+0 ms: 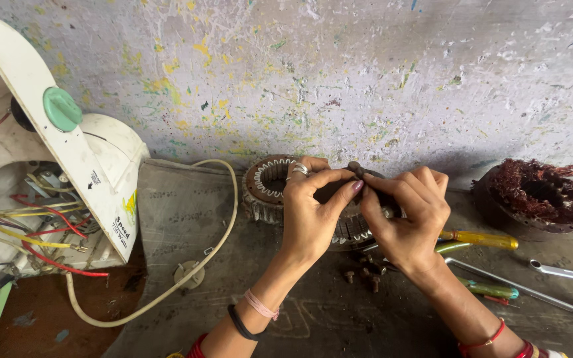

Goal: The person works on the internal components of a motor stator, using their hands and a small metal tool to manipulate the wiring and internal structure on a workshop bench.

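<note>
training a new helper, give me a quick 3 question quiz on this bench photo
1. True or false: both hands pinch one small dark part.
2. What lies right of the right hand? A) yellow-handled screwdriver B) hammer C) tape
3. What lies on the mat below the hands?

Key:
1. True: the left hand and right hand meet on the small dark part.
2. A
3. Loose bolts.

White appliance housing [67, 152] at left, tilted open, green knob [62, 109] on panel, red and yellow wires [34, 242] inside. Cream cable [223, 219] loops across dark mat [187, 212]. Burnt copper winding [537, 192] at right. Yellow-handled screwdriver [480, 239], 2 spanners [565, 282] nearby. Paint-flecked wall [366, 73] behind.
</note>
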